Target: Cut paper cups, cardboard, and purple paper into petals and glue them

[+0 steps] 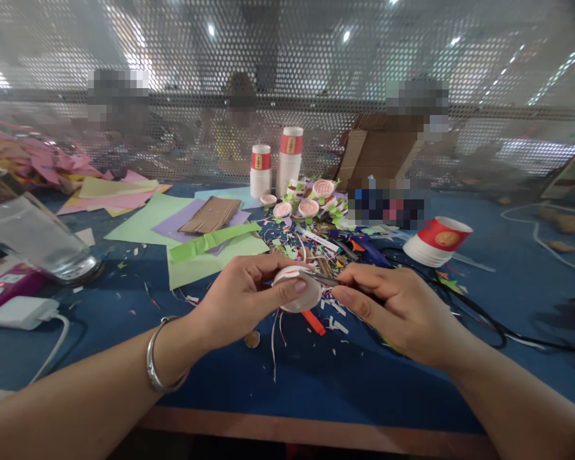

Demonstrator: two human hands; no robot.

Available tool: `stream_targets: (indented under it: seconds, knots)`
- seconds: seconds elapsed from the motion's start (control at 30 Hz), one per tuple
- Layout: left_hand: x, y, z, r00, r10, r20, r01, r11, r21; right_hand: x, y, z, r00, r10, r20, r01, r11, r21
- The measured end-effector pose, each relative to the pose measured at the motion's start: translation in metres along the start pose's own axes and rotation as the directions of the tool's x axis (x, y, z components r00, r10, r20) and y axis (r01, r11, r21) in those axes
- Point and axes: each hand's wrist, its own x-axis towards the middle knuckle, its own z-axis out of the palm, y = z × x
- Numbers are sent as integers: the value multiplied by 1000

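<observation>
Forearms (91, 383); left fingers (274, 296) tight on white disc (309, 299), right fingers (361, 303) round tool (324, 279); littered blue tabletop (316, 386); perforated screen (311, 70).

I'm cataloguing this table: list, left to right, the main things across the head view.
Clear glass container, silver bangle, left hand, white round piece, thin tool, right hand, red-and-white cup.

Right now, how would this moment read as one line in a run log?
left hand: holds white round piece | right hand: holds slim tool at piece's edge | blue table: paper scraps, red-and-white cup
</observation>
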Motion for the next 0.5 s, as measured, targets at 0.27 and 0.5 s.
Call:
stream_targets:
  seconds: [0.27,0.5]
  knots:
    - [-1,1,6,999,23,-38,-22,999,38,0,2,3,999,-27,-24,25,999,-48]
    - [-1,9,10,999,41,-32,-42,998,-37,-2,2,2,998,-56,-31,54,997,-63]
